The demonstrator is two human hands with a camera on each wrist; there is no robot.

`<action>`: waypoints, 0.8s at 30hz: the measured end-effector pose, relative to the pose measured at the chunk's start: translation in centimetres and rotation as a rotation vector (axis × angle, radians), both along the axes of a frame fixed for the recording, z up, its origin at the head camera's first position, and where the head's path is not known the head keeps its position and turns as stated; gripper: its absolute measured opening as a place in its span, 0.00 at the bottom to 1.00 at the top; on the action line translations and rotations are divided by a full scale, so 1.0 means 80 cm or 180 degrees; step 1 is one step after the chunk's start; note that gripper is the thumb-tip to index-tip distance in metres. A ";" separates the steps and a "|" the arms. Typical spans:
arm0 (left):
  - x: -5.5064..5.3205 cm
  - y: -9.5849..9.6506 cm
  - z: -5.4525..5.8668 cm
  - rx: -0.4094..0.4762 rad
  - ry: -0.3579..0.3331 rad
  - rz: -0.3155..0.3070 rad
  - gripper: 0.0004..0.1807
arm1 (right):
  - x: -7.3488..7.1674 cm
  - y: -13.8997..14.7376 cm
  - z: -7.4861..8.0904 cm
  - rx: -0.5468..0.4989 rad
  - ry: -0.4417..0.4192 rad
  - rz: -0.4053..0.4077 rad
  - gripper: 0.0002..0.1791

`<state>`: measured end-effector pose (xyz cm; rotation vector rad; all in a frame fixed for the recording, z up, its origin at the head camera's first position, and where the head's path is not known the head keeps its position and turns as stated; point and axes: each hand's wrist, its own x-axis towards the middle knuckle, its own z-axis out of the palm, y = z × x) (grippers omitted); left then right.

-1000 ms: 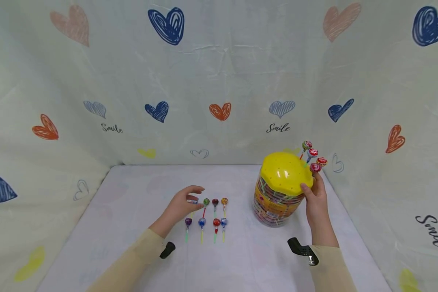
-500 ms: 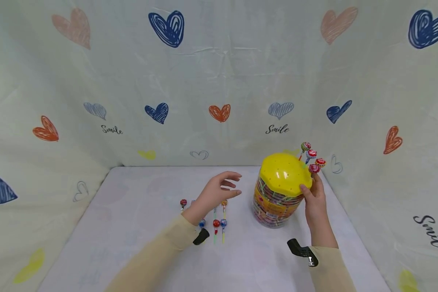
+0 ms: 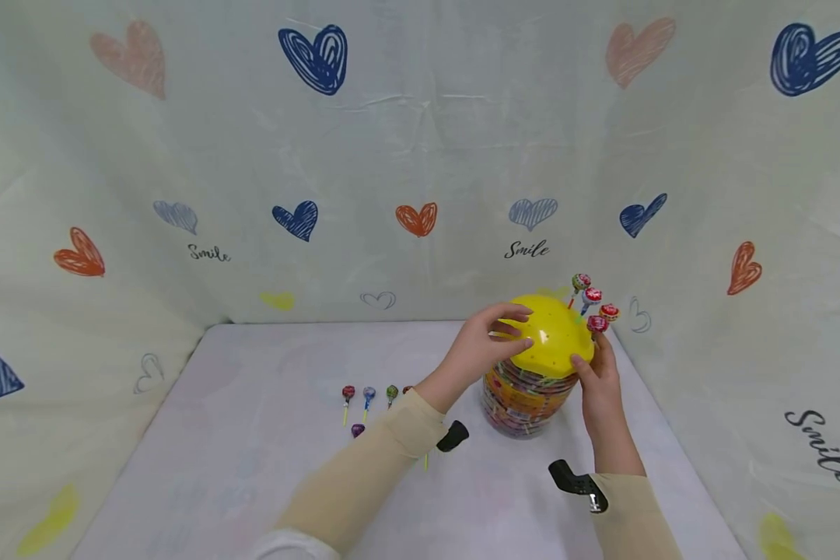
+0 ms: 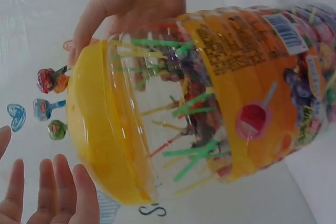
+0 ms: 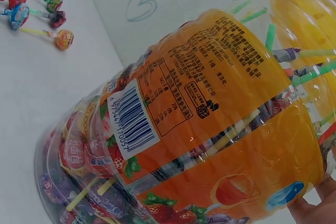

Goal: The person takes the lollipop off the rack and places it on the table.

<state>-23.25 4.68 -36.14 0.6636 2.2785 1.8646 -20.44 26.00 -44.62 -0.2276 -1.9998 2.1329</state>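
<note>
A clear jar (image 3: 521, 400) full of wrapped lollipops stands at the right of the table. Its domed yellow lid (image 3: 556, 338) has small holes, and several lollipops (image 3: 592, 296) stick up from the right side. My right hand (image 3: 604, 397) grips the jar's upper right side, thumb on the lid's edge. The left hand (image 3: 479, 346) hovers over the lid's left part with nothing in it. In the left wrist view its fingers (image 4: 60, 192) are spread and softly bent beside the lid. An orange label (image 5: 220, 72) wraps the jar in the right wrist view.
Several loose lollipops (image 3: 369, 395) lie in rows on the white tabletop (image 3: 287, 482), partly hidden under the left forearm. They show again as coloured lollipops (image 5: 54, 3) in the right wrist view. A heart-printed curtain (image 3: 364, 155) closes off the back and sides.
My left hand has travelled right, from over the loose lollipops to the jar's lid. The right hand keeps its hold on the jar.
</note>
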 end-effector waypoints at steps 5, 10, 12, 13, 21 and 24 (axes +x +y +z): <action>-0.005 0.028 0.010 0.0047 -0.0018 0.0060 0.21 | 0.000 0.000 0.001 -0.0027 -0.0047 -0.0012 0.41; -0.019 0.049 0.018 0.0126 0.0112 0.0046 0.21 | 0.001 0.000 0.000 0.0005 -0.0059 0.0013 0.41; -0.025 0.055 0.019 0.0124 0.0150 0.0049 0.21 | 0.002 -0.001 0.000 -0.0001 -0.0057 0.0025 0.41; -0.028 0.058 0.020 0.0114 0.0172 0.0051 0.21 | 0.002 -0.001 0.000 0.0000 -0.0051 0.0034 0.41; -0.050 0.077 0.024 0.0075 0.0148 0.0027 0.20 | 0.001 -0.002 0.000 0.0021 -0.0093 0.0010 0.43; -0.057 0.081 0.027 0.0112 0.0120 -0.0082 0.20 | 0.001 -0.001 -0.001 0.0039 -0.0085 -0.0013 0.43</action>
